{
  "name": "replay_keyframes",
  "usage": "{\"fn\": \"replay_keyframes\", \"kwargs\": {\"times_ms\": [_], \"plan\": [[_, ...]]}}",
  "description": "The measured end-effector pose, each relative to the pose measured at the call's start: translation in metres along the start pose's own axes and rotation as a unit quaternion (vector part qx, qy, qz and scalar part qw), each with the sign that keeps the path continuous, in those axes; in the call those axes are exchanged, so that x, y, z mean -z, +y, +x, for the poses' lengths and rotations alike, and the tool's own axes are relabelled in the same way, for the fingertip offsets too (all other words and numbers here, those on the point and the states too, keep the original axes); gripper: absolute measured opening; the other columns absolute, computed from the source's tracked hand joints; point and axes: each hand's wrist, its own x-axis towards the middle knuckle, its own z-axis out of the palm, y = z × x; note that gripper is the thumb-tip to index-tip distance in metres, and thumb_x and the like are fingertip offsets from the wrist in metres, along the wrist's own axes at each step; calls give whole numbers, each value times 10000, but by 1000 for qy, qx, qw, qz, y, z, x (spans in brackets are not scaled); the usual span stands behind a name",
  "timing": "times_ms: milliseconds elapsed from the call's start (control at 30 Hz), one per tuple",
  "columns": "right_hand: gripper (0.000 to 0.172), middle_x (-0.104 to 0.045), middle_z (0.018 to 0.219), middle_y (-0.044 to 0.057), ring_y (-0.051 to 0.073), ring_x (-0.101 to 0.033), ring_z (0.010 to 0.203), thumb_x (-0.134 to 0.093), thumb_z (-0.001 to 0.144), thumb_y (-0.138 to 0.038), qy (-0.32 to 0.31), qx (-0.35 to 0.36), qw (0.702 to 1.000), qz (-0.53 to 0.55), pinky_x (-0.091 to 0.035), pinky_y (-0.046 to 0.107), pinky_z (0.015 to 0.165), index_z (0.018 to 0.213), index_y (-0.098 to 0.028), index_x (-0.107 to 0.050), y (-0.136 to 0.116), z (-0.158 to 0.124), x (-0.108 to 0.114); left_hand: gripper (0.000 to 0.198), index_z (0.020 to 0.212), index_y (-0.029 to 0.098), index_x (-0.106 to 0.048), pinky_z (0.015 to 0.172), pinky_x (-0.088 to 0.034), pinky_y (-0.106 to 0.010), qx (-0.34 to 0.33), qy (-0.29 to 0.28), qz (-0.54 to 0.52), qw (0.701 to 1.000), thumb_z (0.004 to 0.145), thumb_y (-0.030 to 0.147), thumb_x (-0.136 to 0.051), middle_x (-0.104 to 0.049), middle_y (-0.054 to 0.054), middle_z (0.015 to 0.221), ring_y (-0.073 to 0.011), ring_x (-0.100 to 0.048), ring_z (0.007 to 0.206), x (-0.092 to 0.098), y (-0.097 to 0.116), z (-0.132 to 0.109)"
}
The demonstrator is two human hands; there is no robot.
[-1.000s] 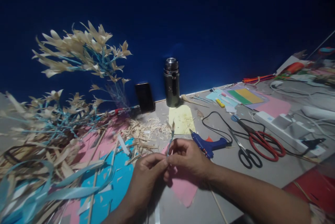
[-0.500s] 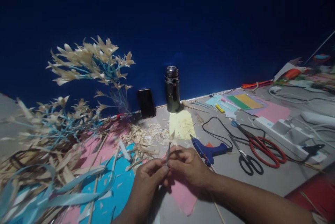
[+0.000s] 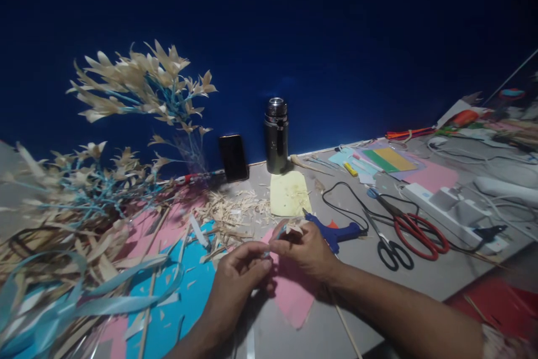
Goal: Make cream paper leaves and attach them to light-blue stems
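Left hand [image 3: 244,272]: thumb and forefinger brought close together at the lower end of a thin stem; whether they pinch it, cannot tell.
Right hand [image 3: 306,252]: thumb and forefinger grasping a small flower [image 3: 294,227], pale-petalled on a blue-wrapped stem. Changed from half a second ago — the bloom then stood upright above the fingertips; now it is tipped over sideways, across the right fingers.
Pink paper [image 3: 294,300]: on the table, beneath the hands.
Blue sheet [image 3: 193,283]: left of the hands, strewn with scraps; light-blue ribbon [image 3: 113,307] looped beside and partly over it.
Glue gun [image 3: 342,233]: blue, lying just beyond the right hand, partly hidden by it.
Scissors, two pairs: black-handled [image 3: 395,255] and red-handled [image 3: 420,236], side by side — positions unchanged.
Yellow paper [image 3: 283,194]: beyond the hands, bits on it; pale shavings [image 3: 235,208] to its left.
Flask [image 3: 276,140]: upright near the wall.
Phone [image 3: 234,158]: propped left of the flask.
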Motion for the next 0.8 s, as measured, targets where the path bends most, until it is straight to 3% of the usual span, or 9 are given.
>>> {"fn": "replay_keyframes", "kwargs": {"times_ms": [67,200,367,433,633,733,800], "plan": [[304,-627,626,4,182,-614,518,-861,722,-373,-36,-2,999,36,-529,325,486,745,-159,-647,2,-2,-2,263,897,175,-738,606,-547,-331,0,-7,-8,1000,729,354,-832,-705,-32,636,-198,-663,572,0,0,0],[365,-612,649,-6,170,-615,518,-864,727,-458,-76,42,996,34,-517,300,483,800,-179,-639,4,-3,0,196,735,163,-731,604,-527,-294,-29,0,39,999,766,344,-801,-687,-34,591,-172,-644,561,3,-2,4],[363,-617,726,29,146,-581,622,-837,770,-463,-54,189,970,-144,-472,264,553,652,-163,-670,0,1,7,166,728,183,-786,637,-524,-278,-32,3,91,995,771,343,-799,-746,-58,670,-179,-673,632,6,0,8],[346,-620,704,27,147,-579,652,-838,776,-444,-52,211,959,-179,-464,260,581,639,-163,-689,-1,1,9,141,707,190,-801,675,-529,-284,-44,13,111,993,749,324,-810,-765,-68,712,-191,-688,686,5,2,8],[206,-679,822,43,162,-615,735,-823,780,-358,-49,121,977,-170,-502,286,650,827,-166,-763,-4,-1,4,106,696,177,-802,731,-525,-304,-45,59,82,994,683,276,-836,-772,-76,764,-209,-684,756,11,1,10],[155,-675,766,31,146,-597,675,-776,798,-307,-7,63,988,-142,-488,267,604,808,-156,-745,-3,-2,1,131,726,165,-800,709,-516,-293,-32,75,26,996,687,284,-839,-763,-71,774,-196,-676,746,18,-1,14],[182,-638,692,13,134,-573,602,-722,837,-320,-10,26,992,-119,-460,244,530,764,-154,-710,0,-3,1,164,689,157,-783,692,-506,-276,-37,99,-17,994,647,288,-872,-742,-53,732,-175,-661,710,20,0,16]]}}
